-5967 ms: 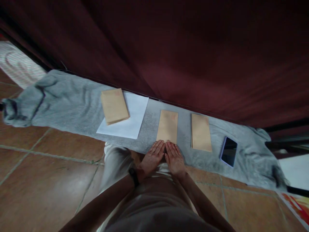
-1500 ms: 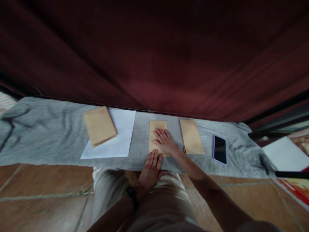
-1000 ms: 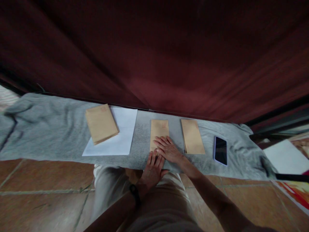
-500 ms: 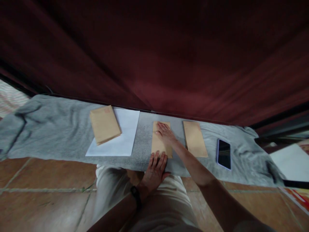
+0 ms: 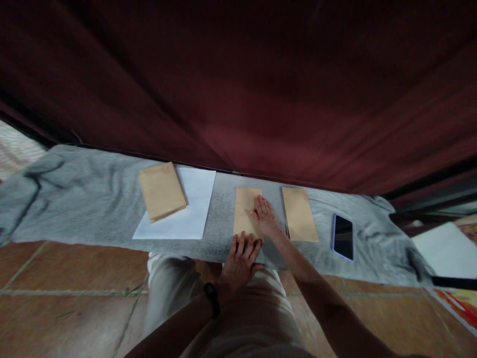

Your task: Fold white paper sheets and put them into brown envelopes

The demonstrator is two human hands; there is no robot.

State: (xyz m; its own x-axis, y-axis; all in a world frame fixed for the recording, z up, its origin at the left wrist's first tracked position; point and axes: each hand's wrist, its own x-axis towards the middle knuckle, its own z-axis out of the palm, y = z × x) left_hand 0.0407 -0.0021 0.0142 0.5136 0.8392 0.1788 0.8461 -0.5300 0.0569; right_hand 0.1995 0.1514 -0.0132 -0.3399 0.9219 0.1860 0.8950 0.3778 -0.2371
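Observation:
A folded sheet of brown paper (image 5: 244,211) lies lengthwise in front of me on the grey cloth. My left hand (image 5: 240,261) rests flat with fingers spread over its near edge. On its right edge lies my right hand (image 5: 265,216), fingers stretched out flat and pointing away from me. Just to the right is a second folded brown paper (image 5: 301,215), touched by neither hand. Farther left, a thicker folded brown paper stack (image 5: 162,193) sits tilted on white paper (image 5: 197,209).
A phone (image 5: 343,237) lies face up on the right part of the grey cloth (image 5: 93,199). Behind the narrow covered surface hangs a dark red curtain (image 5: 238,99). A white sheet (image 5: 447,248) is at the far right. Tiled floor (image 5: 67,318) shows below.
My right hand has slid right across the middle brown paper, from its upper middle to its right edge. My left hand has stayed at the near edge.

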